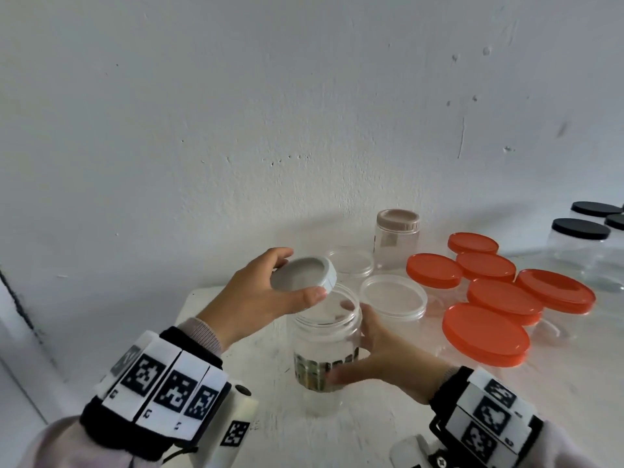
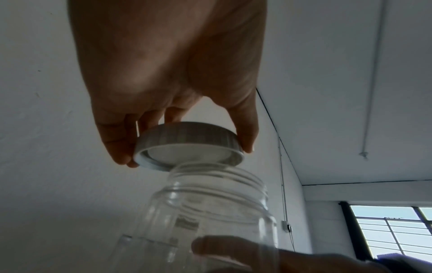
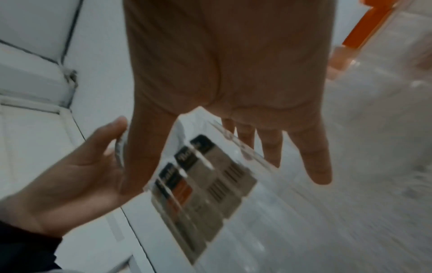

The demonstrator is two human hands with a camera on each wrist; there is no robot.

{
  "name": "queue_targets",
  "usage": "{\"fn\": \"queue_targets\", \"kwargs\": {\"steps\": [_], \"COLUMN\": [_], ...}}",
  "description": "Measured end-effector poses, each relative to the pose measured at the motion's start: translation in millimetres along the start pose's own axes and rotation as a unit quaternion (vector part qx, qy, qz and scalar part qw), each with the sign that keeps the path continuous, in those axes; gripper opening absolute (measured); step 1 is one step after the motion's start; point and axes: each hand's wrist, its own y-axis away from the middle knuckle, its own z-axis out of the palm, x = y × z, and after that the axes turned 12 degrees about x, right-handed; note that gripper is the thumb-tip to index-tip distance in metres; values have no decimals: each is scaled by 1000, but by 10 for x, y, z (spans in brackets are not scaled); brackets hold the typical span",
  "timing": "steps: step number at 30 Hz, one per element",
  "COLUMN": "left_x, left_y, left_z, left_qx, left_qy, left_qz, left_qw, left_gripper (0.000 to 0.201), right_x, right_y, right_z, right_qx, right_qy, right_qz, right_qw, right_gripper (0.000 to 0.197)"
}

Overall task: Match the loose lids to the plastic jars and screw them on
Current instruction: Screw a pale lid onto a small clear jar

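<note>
Pinching a grey lid (image 1: 303,274), left hand (image 1: 251,298) hovers above jar (image 1: 326,346) (right hand (image 1: 388,363) grips it).

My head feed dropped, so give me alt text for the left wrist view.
The left hand grips a grey ribbed lid by its rim, tilted just above the open threaded mouth of a clear plastic jar, not yet seated. The right hand holds the jar lower down.

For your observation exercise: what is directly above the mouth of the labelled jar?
A grey lid, tilted, pinched by the left hand, hangs over the open jar, not yet seated. Whether its rim touches the jar is unclear.
</note>
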Motion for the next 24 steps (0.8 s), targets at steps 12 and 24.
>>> {"fn": "queue_targets", "kwargs": {"steps": [12, 24], "left_x": [69, -53], "left_y": [65, 133], "left_z": [229, 309], "left_qx": [-38, -28], "left_qy": [-38, -29], "left_qz": [53, 67], "left_qw": [997, 997], "left_gripper": [106, 109], "right_x": [81, 87], "right_y": [134, 166], "right_z": [133, 194], "right_qx": [62, 95], "right_qy": [11, 29], "right_qz": [-63, -77], "right_qw": [996, 992], "right_gripper": [81, 75]}}
